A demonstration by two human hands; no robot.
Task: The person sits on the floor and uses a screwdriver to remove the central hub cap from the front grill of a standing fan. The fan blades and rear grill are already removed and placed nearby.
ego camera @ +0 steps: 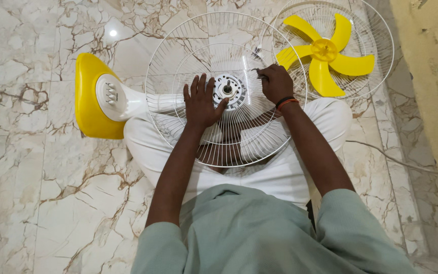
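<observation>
A white wire rear fan guard (178, 61) lies tilted across my lap, fixed around the round white motor hub (227, 89) with its metal shaft. My left hand (201, 103) rests flat on the guard's wires, fingers spread, thumb touching the hub's edge. My right hand (275, 82) is closed around a thin metal tool (256, 70) just right of the hub. The fan's white neck runs left to its yellow and white base (91, 96) lying on the floor.
The yellow fan blade (325, 53) sits inside the other white wire guard (381, 45) on the marble floor at top right. A white cable (396, 161) trails across the floor on the right, beside a yellowish wall (432, 76).
</observation>
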